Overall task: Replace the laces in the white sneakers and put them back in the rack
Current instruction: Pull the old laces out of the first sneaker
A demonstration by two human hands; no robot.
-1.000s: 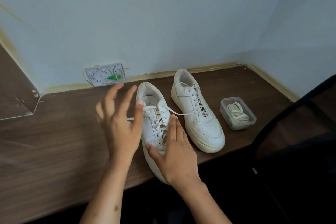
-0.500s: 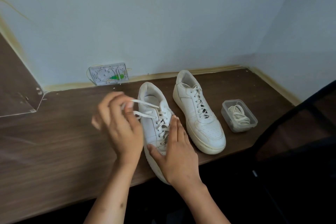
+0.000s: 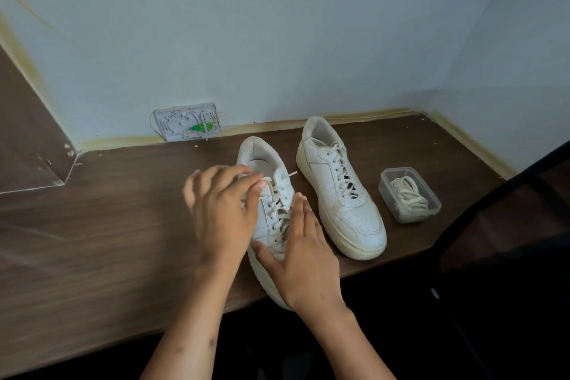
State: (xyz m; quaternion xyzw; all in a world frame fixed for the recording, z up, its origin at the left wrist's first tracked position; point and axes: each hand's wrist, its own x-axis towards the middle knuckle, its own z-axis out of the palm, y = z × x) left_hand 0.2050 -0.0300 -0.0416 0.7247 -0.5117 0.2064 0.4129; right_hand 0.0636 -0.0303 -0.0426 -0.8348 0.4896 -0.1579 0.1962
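Observation:
Two white sneakers stand on a brown desk (image 3: 108, 225). The left sneaker (image 3: 258, 154) is laced, and its toe juts past the desk's front edge. My left hand (image 3: 222, 210) hovers over its top eyelets with fingers and thumb curled on the lace (image 3: 279, 194). One lace end (image 3: 291, 174) sticks out to the right. My right hand (image 3: 303, 259) presses flat on this sneaker's toe, fingers straight. The right sneaker (image 3: 345, 203) stands laced beside it, untouched.
A clear plastic tub (image 3: 386, 177) holding coiled cream laces (image 3: 408, 196) sits right of the sneakers. A grey wall box (image 3: 188, 122) with thin wires is at the back wall. A black chair (image 3: 509, 225) stands at the right.
My left hand went from open and raised to curling round the lace, then down onto the top eyelets. The loose lace that stretched toward the right sneaker is drawn in. My right hand stays.

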